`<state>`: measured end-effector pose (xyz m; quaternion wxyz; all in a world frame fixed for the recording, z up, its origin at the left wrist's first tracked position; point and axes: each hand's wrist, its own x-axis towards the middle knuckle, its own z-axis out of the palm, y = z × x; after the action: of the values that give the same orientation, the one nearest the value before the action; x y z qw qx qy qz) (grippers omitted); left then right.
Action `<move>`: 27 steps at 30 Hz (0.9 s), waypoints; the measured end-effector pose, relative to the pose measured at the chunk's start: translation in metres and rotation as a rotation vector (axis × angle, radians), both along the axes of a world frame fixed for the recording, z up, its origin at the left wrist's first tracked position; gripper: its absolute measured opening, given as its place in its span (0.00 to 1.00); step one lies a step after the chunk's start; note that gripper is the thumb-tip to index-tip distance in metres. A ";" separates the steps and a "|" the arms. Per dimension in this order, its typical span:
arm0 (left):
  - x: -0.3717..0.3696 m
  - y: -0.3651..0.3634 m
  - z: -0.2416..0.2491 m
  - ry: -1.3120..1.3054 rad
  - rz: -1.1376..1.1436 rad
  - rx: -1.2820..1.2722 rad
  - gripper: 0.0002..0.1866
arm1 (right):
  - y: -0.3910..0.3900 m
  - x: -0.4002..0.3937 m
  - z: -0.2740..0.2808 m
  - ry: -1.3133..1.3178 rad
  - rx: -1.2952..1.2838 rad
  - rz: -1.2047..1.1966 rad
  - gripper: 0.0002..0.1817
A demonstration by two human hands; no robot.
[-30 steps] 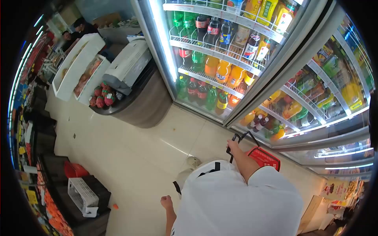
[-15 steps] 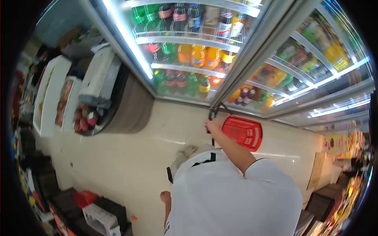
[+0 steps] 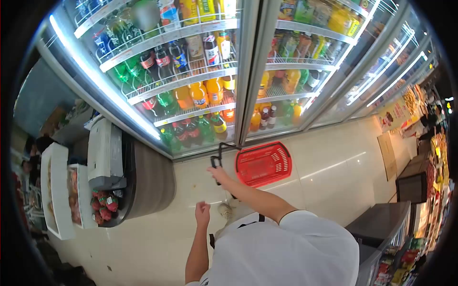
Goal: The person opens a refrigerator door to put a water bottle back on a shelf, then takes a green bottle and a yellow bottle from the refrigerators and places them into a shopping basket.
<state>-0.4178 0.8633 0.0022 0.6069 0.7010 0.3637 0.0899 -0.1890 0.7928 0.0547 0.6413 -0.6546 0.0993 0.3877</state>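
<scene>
My right hand (image 3: pixel 218 174) is wrapped round the black handle (image 3: pixel 217 162) of a red basket (image 3: pixel 261 166), which hangs beside my forearm, in front of the drinks fridge. My left hand (image 3: pixel 202 212) is raised lower down in the view, its fingers curled; whatever it may hold is too small to make out. Orange bottles (image 3: pixel 198 94) and other drinks stand on the fridge shelves beyond my hands.
A rounded brown counter (image 3: pixel 153 178) on the left carries a grey-white machine (image 3: pixel 105 151) and packs of red fruit (image 3: pixel 104 206). Fridge doors run off to the right. A dark display case (image 3: pixel 381 219) stands at lower right, and a cardboard sheet (image 3: pixel 387 155) leans beyond it.
The view has turned, showing more fridge shelves. My left hand has come up in the picture, with its forearm now visible. The right hand and basket have shifted left in the view.
</scene>
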 end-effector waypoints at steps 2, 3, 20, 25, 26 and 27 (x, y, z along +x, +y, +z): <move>0.036 -0.013 0.022 -0.014 -0.067 0.021 0.20 | 0.013 -0.021 0.007 0.003 0.054 -0.021 0.26; 0.047 -0.016 0.022 -0.065 -0.086 0.006 0.20 | 0.023 -0.029 0.001 0.049 0.070 0.010 0.23; -0.025 0.100 0.033 0.132 0.172 0.176 0.16 | -0.016 -0.110 0.060 0.065 0.186 0.563 0.23; -0.061 0.163 0.013 0.123 0.413 0.167 0.15 | -0.125 -0.092 -0.017 0.140 -0.088 0.302 0.17; -0.069 0.168 0.019 0.135 0.506 0.150 0.15 | -0.153 -0.091 -0.025 0.154 -0.146 0.214 0.17; -0.071 0.175 0.023 0.140 0.593 0.138 0.15 | -0.176 -0.089 -0.031 0.162 -0.181 0.168 0.17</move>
<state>-0.4886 1.0384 0.0255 0.4786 0.6084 0.5862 0.2392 -0.2780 0.6170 0.0242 0.5349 -0.6823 0.1299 0.4811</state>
